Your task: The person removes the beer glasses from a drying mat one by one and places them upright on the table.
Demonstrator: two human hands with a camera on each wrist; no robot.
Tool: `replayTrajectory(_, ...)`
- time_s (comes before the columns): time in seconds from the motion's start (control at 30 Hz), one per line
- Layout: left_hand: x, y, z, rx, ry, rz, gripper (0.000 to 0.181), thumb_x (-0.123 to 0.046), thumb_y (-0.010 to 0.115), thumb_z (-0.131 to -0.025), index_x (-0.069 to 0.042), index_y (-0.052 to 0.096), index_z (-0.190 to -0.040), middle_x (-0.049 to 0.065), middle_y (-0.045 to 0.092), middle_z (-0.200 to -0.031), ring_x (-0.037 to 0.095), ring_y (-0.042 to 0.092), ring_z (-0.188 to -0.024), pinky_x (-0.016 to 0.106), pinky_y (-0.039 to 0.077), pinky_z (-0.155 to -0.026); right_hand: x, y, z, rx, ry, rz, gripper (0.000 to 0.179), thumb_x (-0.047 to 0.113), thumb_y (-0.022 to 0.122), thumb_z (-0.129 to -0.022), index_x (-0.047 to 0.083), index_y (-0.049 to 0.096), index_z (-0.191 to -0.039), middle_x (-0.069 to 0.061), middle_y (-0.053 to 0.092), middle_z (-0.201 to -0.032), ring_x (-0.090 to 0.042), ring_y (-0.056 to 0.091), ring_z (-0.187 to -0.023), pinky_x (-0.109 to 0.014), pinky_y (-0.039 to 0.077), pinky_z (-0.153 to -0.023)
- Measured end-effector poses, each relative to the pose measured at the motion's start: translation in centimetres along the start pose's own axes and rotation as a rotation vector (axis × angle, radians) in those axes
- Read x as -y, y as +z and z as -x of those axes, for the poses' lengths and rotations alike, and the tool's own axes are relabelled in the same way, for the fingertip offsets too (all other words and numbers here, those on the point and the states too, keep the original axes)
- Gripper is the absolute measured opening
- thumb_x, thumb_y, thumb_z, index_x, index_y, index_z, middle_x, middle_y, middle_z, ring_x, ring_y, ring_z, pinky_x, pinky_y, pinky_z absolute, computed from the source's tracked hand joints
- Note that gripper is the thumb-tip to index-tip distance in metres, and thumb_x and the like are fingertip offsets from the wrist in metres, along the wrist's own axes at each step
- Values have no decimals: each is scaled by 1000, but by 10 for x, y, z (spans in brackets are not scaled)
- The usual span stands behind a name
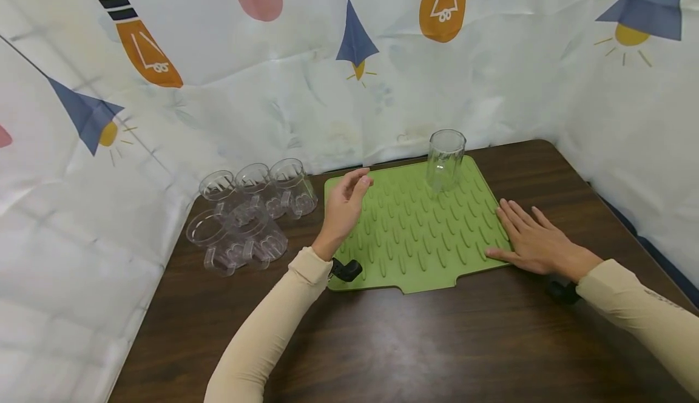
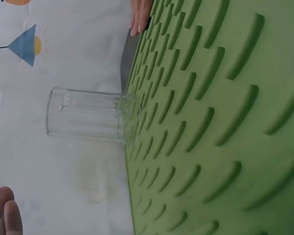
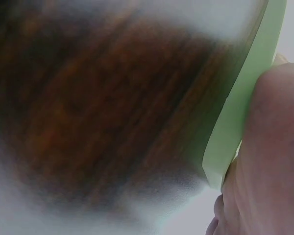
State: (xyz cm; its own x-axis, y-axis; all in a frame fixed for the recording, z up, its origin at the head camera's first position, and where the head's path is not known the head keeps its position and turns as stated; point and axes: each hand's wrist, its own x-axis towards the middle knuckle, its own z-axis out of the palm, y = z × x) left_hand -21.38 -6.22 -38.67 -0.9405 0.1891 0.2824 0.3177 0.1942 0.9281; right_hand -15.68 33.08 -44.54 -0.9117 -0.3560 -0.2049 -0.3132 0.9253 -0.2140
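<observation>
A green drying mat (image 1: 404, 239) with raised ridges lies on the table. One clear glass mug (image 1: 445, 163) stands upright near its back right corner; the left wrist view shows this glass mug (image 2: 90, 115) too. My left hand (image 1: 344, 206) hovers over the mat's left side, fingers loosely bent with nothing between them. My right hand (image 1: 530, 239) lies flat at the mat's right edge, its thumb and fingertips on the border. In the right wrist view, part of the right hand (image 3: 274, 147) rests against the mat's edge (image 3: 235, 112).
Several clear mugs with handles (image 1: 262, 239) stand in two rows left of the mat on the dark wooden table (image 1: 393, 348). A white curtain (image 1: 306, 99) printed with lamps and bulbs hangs behind and around the table.
</observation>
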Motion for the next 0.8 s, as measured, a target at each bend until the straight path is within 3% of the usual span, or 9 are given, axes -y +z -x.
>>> replayTrajectory(0.53,21,56,-27,117,-39,51,40,-33,50,-111,-12,57,-144,15,68,-133,31,63,-129,48,52,-112,1,2,-1,3,15,13,107,72,50,-98,-4,12,-164,-28,5,-173,-47,8,-161,-72,2,-126)
replayTrajectory(0.8,34,81,-38,161,-53,85,38,-28,47,-112,-11,56,-145,22,65,-139,29,62,-133,43,50,-116,1,1,0,4,20,21,106,72,49,-98,-4,14,-164,-27,5,-173,-47,8,-161,-71,2,-127)
